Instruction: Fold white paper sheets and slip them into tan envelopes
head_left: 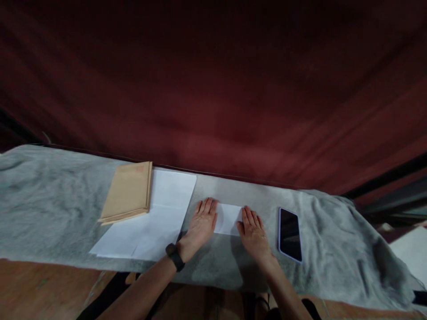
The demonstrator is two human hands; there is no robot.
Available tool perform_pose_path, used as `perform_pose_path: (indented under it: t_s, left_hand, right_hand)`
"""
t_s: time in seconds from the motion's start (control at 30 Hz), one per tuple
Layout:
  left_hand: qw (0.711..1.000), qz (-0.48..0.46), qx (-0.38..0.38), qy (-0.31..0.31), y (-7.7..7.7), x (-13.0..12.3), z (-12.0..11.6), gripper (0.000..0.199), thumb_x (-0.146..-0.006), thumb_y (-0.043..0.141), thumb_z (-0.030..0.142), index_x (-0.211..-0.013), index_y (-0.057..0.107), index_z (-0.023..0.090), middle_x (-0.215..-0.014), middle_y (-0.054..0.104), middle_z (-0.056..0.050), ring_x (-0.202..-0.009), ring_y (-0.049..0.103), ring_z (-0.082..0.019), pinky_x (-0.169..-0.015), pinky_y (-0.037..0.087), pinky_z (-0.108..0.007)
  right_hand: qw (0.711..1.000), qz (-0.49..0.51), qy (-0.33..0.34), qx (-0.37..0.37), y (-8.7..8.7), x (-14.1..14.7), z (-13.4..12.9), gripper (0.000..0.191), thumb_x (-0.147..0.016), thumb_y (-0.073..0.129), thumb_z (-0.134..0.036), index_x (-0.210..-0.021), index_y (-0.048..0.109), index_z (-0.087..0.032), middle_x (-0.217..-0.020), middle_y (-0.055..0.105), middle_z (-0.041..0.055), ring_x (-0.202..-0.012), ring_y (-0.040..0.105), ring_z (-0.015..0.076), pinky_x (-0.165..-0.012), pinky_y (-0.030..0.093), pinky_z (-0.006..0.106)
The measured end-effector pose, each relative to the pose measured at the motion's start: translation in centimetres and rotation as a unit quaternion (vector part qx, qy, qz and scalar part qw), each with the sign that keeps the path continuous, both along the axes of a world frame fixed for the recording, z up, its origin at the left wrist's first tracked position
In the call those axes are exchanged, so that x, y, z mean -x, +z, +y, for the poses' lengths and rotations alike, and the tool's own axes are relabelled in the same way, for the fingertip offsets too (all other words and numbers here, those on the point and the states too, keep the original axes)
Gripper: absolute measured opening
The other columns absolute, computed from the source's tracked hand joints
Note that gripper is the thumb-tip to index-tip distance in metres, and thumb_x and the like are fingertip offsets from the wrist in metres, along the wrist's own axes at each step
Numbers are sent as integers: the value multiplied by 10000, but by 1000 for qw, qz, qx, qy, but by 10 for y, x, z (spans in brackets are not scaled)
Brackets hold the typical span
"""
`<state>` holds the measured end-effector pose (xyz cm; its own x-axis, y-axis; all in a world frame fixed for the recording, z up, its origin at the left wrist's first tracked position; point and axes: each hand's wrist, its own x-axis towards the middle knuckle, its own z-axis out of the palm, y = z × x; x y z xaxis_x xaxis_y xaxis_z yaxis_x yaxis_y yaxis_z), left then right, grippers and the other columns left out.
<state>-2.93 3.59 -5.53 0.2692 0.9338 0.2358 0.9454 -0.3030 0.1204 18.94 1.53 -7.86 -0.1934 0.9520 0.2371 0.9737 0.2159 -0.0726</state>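
A small folded sheet of white paper (228,219) lies flat on the grey cloth between my hands. My left hand (201,221), with a dark watch (175,257) on its wrist, rests flat over the paper's left end, fingers stretched out. Over the right end lies my right hand (253,231), also flat with its fingers extended. Neither hand grips anything. The parts of the paper under my palms and fingers are hidden.
Left of my hands are larger white sheets (163,222), with a stack of brown envelopes (128,189) partly on top. A phone (290,234) lies to the right. Grey cloth (63,200) covers the table. Behind it hangs a dark red curtain (216,111).
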Motion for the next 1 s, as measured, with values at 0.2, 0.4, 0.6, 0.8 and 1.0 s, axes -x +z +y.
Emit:
perform_pose_path:
  t_s: [0.2, 0.4, 0.6, 0.8, 1.0]
  left_hand:
    - [1000, 10, -4, 11, 7, -5, 8, 429, -964, 400, 105, -1345, 596, 118, -1341, 628, -170, -1233, 589, -279, -1086, 453, -445]
    - [1000, -14, 13, 18, 11, -4, 13, 393, -981, 411, 163, -1318, 612, 146, -1264, 643, -144, -1187, 582, -280, -1045, 466, -442]
    - [997, -62, 38, 29, 15, 2, 17, 349, -975, 422, 193, -1247, 639, 181, -1158, 641, -118, -1100, 596, -265, -1011, 479, -434]
    - [987, -125, 89, 43, 24, 5, 22, 207, -906, 489, 103, -991, 658, 187, -1073, 653, -100, -1068, 600, -248, -1013, 460, -388]
    - [951, -240, 167, 97, 23, 8, 29, 136, -897, 532, 140, -906, 636, 227, -870, 684, -39, -830, 651, -218, -798, 481, -331]
  right_hand:
    - [1000, -4, 0, 10, 3, 1, 0, 515, -1036, 394, -319, -1497, 495, -113, -1571, 469, 144, -1415, 479, 328, -1166, 359, 501]
    - [999, -9, -8, 31, 5, 2, 3, 507, -1019, 428, -301, -1490, 510, -133, -1572, 470, 131, -1411, 488, 328, -1159, 375, 501]
    - [999, 3, -9, 39, 9, 3, 3, 502, -1020, 425, -295, -1495, 508, -156, -1573, 467, 132, -1419, 481, 323, -1162, 370, 514]
    - [998, -4, -13, 60, 15, 4, 3, 521, -1028, 419, -303, -1522, 471, -143, -1587, 446, 121, -1435, 462, 319, -1165, 372, 500]
    - [998, -6, -11, 59, 13, 3, 4, 515, -1026, 422, -297, -1516, 478, -147, -1587, 447, 123, -1432, 468, 316, -1170, 367, 499]
